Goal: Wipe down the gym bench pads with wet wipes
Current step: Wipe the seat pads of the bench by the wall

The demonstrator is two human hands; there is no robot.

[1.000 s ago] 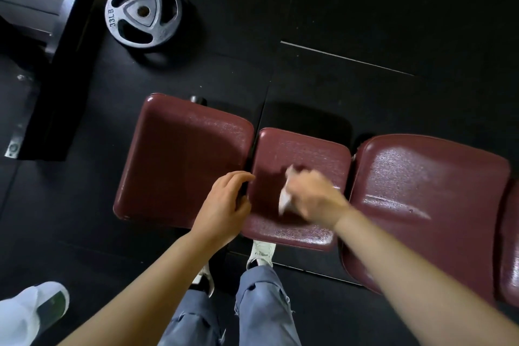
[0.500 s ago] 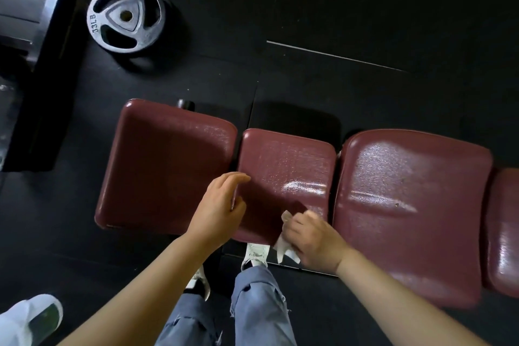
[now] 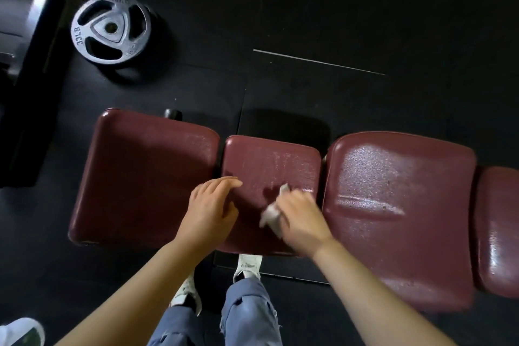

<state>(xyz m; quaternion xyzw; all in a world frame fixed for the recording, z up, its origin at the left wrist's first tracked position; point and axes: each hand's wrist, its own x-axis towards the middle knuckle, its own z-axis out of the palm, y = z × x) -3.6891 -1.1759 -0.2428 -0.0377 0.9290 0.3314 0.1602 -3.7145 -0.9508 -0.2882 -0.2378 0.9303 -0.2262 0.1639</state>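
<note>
A dark red gym bench runs left to right below me in several pads. My right hand [image 3: 302, 219] presses a crumpled white wet wipe [image 3: 273, 215] onto the near half of the small middle pad [image 3: 272, 166]. My left hand [image 3: 210, 211] rests flat with fingers spread across the gap between the left pad [image 3: 140, 177] and the middle pad. The wide right pad [image 3: 398, 205] shines wet, and a further pad [image 3: 497, 230] shows at the right edge.
A grey 33 LB weight plate [image 3: 110, 28] lies on the black rubber floor at the back left. A black machine frame [image 3: 28, 64] fills the left edge. My feet and jeans [image 3: 247, 314] stand against the bench's near side. A white shoe [image 3: 19, 331] shows at the bottom left.
My right hand swept the wipe from the middle of the small pad down to its near edge, then back up onto the pad. The left hand stayed in place.
</note>
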